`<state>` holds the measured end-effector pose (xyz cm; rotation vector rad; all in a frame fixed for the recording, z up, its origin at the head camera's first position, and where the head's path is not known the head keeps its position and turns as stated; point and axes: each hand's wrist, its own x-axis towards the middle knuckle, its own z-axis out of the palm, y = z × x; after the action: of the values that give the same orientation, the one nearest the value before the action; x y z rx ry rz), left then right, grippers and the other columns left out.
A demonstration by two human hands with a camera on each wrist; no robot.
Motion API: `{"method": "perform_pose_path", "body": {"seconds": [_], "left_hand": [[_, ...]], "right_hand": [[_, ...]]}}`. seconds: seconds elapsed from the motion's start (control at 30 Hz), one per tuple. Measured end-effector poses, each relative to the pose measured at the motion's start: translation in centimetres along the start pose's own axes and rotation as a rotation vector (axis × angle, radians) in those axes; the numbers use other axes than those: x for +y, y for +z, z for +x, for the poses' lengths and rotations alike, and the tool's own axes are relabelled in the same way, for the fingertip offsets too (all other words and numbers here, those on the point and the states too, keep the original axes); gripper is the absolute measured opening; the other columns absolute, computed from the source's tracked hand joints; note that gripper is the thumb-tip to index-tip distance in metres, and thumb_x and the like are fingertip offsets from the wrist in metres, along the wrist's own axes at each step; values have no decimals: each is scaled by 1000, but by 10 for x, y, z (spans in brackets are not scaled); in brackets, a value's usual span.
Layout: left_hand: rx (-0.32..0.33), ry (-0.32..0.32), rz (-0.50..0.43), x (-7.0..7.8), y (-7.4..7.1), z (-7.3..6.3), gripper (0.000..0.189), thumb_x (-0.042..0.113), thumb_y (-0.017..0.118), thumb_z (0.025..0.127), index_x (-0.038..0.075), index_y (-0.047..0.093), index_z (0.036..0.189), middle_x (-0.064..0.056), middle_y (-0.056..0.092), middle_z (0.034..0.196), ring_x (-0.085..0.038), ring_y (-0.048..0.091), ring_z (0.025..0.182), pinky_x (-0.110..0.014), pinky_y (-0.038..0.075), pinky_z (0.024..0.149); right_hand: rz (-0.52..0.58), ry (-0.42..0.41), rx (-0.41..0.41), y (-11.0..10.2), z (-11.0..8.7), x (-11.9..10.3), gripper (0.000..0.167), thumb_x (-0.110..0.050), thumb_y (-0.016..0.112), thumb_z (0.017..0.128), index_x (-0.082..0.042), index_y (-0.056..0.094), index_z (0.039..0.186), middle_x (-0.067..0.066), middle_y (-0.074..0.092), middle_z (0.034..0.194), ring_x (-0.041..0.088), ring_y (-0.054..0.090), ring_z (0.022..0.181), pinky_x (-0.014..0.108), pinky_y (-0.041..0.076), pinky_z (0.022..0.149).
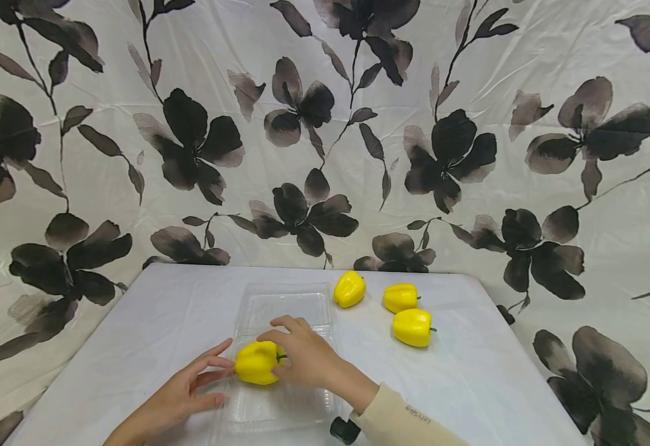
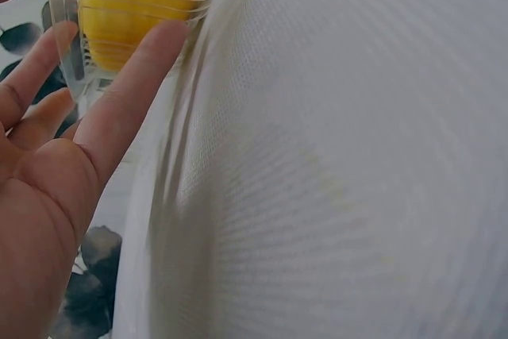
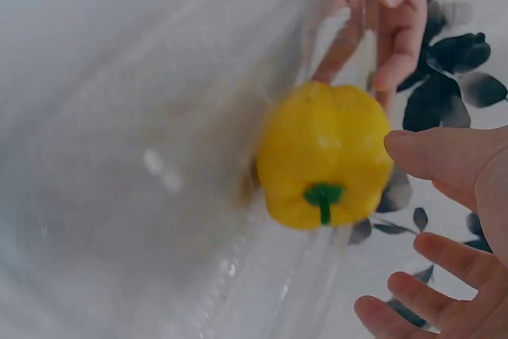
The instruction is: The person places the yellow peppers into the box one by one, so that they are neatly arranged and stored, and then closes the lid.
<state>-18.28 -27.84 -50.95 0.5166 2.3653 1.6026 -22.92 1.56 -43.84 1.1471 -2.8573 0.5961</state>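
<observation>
A yellow bell pepper (image 1: 256,363) with a green stem lies in the near half of a clear plastic clamshell container (image 1: 280,415). My left hand (image 1: 182,387) is at the container's left side, its extended fingers (image 2: 131,89) right at the ribbed wall, through which the pepper shows yellow. Over the pepper's stem side is my right hand (image 1: 308,359). In the right wrist view its thumb tip (image 3: 403,147) comes right up to the pepper, while the other fingers are spread and hold nothing.
Behind the container's near half lies its flat open lid (image 1: 285,303). Right of it on the white-covered table (image 1: 469,384) are three more yellow peppers: one by the lid (image 1: 349,289), one further right (image 1: 400,298) and one in front (image 1: 412,327). A flower-patterned curtain (image 1: 358,155) hangs behind.
</observation>
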Motion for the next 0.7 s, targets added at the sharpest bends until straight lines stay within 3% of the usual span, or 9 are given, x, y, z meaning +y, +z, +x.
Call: {"method": "perform_pose_path", "body": {"seconds": [0.07, 0.3, 0.4, 0.57, 0.7], "left_hand": [[1, 1, 0, 0, 0, 0, 44, 18, 77, 100, 10, 58, 139, -20, 12, 177, -49, 50, 142, -42, 51, 113], [-13, 16, -43, -1, 0, 1, 47, 15, 78, 98, 8, 57, 139, -21, 9, 177, -53, 47, 143, -12, 47, 106], [-19, 26, -46, -1, -1, 1, 47, 15, 78, 98, 7, 57, 139, -21, 8, 177, -48, 49, 143, -10, 45, 105], [-22, 30, -43, -2, -1, 0, 47, 14, 78, 98, 8, 57, 140, -21, 8, 177, -27, 56, 140, -10, 45, 106], [-24, 27, -48, -2, -1, 1, 48, 14, 78, 98, 7, 56, 140, -22, 7, 177, -36, 53, 142, -10, 46, 105]], "right_hand": [[-1, -7, 9, -8, -4, 6, 55, -25, 84, 93, -32, 64, 144, 0, 49, 158, 25, 50, 139, 42, 58, 103], [5, 2, 42, -35, -22, 37, 55, -21, 83, 94, -27, 63, 145, 6, 49, 159, 31, 49, 143, 48, 53, 110], [22, 33, 58, -46, -32, 52, 55, -19, 83, 94, -26, 63, 144, 8, 48, 160, 33, 47, 145, 53, 52, 112], [30, 90, 104, -61, -48, 78, 56, -17, 85, 91, -23, 65, 143, 10, 48, 159, 37, 45, 146, 56, 52, 111], [4, 142, 143, -70, -60, 100, 57, -16, 87, 89, -22, 67, 141, 11, 51, 156, 37, 47, 145, 56, 50, 113]]}}
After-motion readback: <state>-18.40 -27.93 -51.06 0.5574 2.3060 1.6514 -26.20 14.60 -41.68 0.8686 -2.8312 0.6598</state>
